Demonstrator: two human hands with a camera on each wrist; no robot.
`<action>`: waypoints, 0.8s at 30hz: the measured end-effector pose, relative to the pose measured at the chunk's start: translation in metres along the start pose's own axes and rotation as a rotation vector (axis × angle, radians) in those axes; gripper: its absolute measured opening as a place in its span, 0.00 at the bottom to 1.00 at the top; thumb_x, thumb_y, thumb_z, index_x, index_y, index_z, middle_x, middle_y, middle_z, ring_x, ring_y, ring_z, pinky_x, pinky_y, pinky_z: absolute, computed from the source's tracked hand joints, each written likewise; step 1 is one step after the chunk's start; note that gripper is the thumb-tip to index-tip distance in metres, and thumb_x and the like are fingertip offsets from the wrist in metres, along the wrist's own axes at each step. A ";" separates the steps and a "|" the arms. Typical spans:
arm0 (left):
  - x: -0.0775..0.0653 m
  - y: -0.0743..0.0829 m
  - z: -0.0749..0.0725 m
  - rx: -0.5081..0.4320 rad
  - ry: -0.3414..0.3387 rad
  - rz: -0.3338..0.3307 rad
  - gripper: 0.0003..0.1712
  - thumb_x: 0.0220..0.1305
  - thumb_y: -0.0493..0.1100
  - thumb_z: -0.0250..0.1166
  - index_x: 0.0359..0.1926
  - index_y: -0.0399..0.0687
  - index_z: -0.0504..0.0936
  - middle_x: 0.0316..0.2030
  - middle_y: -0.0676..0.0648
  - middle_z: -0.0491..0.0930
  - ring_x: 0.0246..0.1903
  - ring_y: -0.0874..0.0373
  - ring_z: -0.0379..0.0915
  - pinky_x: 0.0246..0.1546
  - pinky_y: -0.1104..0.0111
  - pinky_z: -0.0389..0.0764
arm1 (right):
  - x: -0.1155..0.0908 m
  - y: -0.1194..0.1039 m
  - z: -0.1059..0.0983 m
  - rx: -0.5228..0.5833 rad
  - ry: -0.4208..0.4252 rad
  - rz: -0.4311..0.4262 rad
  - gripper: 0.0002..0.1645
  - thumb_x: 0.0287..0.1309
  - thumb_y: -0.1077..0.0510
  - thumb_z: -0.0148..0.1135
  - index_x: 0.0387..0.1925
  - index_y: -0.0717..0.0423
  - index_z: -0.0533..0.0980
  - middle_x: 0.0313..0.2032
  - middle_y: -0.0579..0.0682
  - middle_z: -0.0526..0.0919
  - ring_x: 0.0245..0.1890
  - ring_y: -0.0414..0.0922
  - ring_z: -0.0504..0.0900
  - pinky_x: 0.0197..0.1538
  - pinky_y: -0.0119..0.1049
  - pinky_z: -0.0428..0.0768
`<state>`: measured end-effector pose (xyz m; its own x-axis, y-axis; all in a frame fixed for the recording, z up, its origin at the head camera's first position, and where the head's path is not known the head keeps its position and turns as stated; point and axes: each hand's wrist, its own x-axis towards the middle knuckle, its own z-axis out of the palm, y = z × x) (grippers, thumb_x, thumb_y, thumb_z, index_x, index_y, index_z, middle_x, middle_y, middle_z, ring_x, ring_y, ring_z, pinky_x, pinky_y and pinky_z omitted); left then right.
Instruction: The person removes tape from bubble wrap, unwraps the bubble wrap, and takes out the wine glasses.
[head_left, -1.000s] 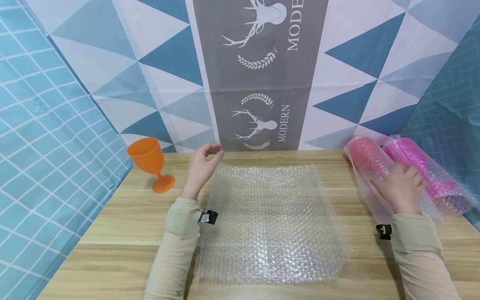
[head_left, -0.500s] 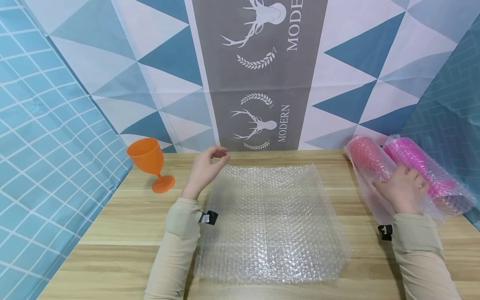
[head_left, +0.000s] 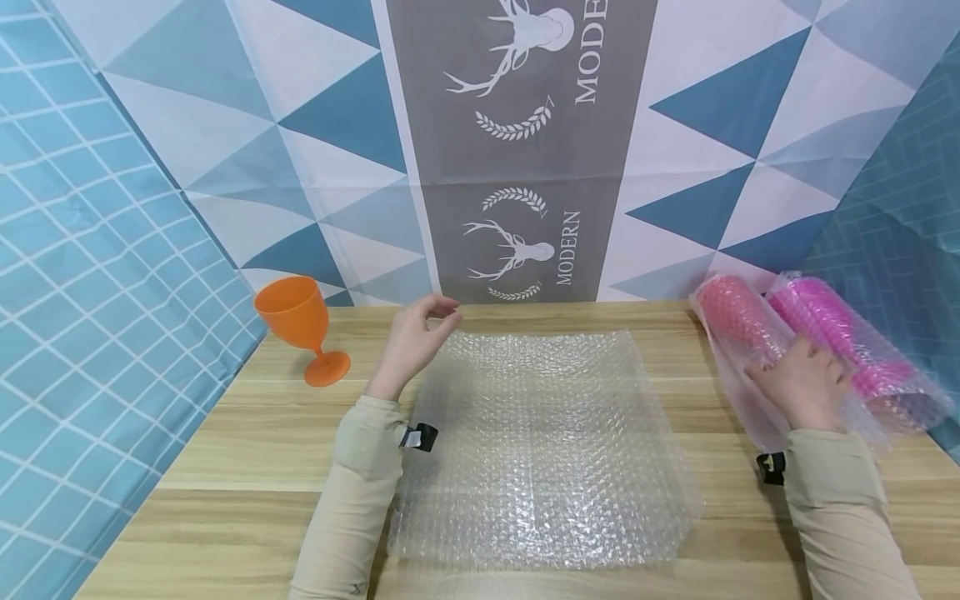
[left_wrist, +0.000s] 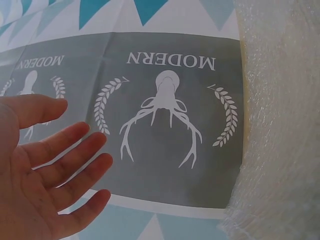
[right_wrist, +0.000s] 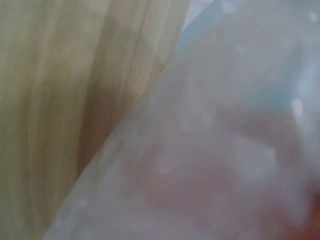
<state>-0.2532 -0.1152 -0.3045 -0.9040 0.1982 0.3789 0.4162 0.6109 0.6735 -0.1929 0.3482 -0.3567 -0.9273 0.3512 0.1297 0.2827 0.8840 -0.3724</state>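
My left hand [head_left: 412,340] hovers at the far left corner of a flat sheet of clear bubble wrap [head_left: 540,450]. In the left wrist view this hand's fingers [left_wrist: 75,165] are loosely bent, with nothing between them and the thumb. At the right, my right hand [head_left: 806,383] grips a bubble-wrapped red bundle [head_left: 731,308] from above, thumb on its left side and fingers bent over the other side. The right wrist view is blurred and filled by the bundle's plastic wrap [right_wrist: 185,165].
A bubble-wrapped pink bundle [head_left: 821,312] lies right beside the red one. An orange goblet [head_left: 296,317] stands at the back left of the wooden table [head_left: 247,500]. A patterned cloth backdrop [head_left: 517,158] rises behind the table's back edge.
My left hand has shifted slightly right and nearer, over the sheet's corner. My right hand has moved a little on the red bundle; the bundles lie as before.
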 end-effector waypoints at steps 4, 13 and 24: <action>0.000 -0.001 0.002 0.019 -0.001 0.001 0.15 0.61 0.43 0.58 0.46 0.42 0.78 0.41 0.43 0.80 0.43 0.51 0.75 0.48 0.57 0.73 | 0.000 0.001 0.002 -0.013 0.001 0.008 0.50 0.51 0.46 0.59 0.51 0.88 0.50 0.46 0.91 0.54 0.46 0.83 0.54 0.47 0.71 0.54; -0.002 0.001 0.016 0.036 -0.054 0.003 0.15 0.60 0.45 0.58 0.46 0.42 0.78 0.41 0.45 0.80 0.41 0.54 0.75 0.40 0.63 0.75 | -0.001 -0.001 0.003 -0.037 0.029 0.038 0.52 0.48 0.45 0.61 0.51 0.88 0.51 0.46 0.91 0.55 0.45 0.82 0.57 0.45 0.70 0.58; -0.003 0.006 0.030 0.076 -0.102 0.025 0.16 0.60 0.46 0.58 0.47 0.42 0.78 0.41 0.46 0.81 0.43 0.54 0.75 0.45 0.61 0.75 | 0.000 0.000 0.001 -0.009 0.038 0.040 0.49 0.50 0.45 0.59 0.50 0.88 0.53 0.44 0.89 0.57 0.44 0.81 0.58 0.43 0.70 0.59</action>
<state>-0.2508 -0.0893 -0.3204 -0.9001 0.2893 0.3258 0.4341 0.6605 0.6127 -0.1936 0.3482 -0.3578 -0.9051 0.3979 0.1498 0.3220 0.8716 -0.3695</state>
